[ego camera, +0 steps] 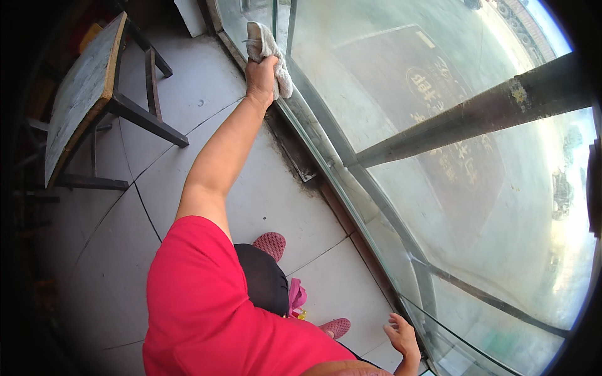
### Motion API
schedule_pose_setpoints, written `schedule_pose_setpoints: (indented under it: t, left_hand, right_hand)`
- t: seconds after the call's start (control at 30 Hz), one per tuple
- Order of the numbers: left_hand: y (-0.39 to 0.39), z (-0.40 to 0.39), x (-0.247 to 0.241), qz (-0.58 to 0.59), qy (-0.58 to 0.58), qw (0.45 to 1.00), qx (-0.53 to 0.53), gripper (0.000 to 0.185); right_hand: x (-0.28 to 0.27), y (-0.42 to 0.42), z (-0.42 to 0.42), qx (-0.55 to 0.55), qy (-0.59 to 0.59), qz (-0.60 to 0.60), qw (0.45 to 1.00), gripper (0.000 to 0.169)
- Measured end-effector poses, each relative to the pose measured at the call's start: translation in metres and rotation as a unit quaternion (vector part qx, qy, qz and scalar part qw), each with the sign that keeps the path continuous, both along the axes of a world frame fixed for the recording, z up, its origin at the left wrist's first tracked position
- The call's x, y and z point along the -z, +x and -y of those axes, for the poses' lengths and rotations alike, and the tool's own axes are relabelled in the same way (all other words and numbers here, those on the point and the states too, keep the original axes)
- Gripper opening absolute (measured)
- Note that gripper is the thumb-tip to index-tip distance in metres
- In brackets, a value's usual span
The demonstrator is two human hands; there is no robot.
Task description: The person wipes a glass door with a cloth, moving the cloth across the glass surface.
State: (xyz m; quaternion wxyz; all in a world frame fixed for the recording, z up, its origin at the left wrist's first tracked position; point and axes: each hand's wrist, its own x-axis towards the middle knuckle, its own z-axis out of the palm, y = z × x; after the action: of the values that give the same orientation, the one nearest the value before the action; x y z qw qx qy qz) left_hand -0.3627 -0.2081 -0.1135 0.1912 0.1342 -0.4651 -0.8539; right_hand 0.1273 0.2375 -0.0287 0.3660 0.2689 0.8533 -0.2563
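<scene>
My left hand [261, 77] reaches out at the end of an outstretched arm, gripping a bunched, greyish-white cloth [268, 44]. The cloth lies against the edge of a glass panel [376, 89], near its low metal frame. Some of my fingers are hidden behind the cloth. At the lower right, my right hand [402, 334] hangs beside the glass with its fingers loosely bent and apart, and nothing in it. Whether it touches the pane I cannot tell.
A table [87, 89] with a worn edge and dark legs stands at the left on the tiled floor [202, 164]. A dark metal door rail [301, 160] runs along the glass. A dark crossbar [470, 113] spans the panel. Below me are pink perforated shoes [270, 246].
</scene>
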Motion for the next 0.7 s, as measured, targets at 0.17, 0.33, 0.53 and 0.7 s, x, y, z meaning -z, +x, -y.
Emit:
schedule_pose_setpoints:
  t: [0.17,0.33,0.53,0.7]
  left_hand:
    - [-0.008,0.008,0.033,0.002,0.024,1.0,0.003,0.042]
    - [-0.013,0.001,0.058,0.135,-0.034,0.989,-0.045,0.042]
    - [-0.01,-0.01,-0.041,-0.017,-0.215,0.97,-0.111,0.036]
    - [0.042,-0.038,-0.146,-0.283,-0.507,0.8,-0.152,0.036]
  right_hand:
    - [0.005,0.0,-0.004,-0.002,0.012,0.002,1.0,0.052]
    - [-0.002,-0.003,0.002,-0.018,0.021,0.018,0.999,0.052]
    - [-0.014,0.003,0.011,-0.002,0.023,0.019,1.0,0.052]
    - [-0.021,0.001,0.018,-0.043,0.026,-0.032,0.998,0.051]
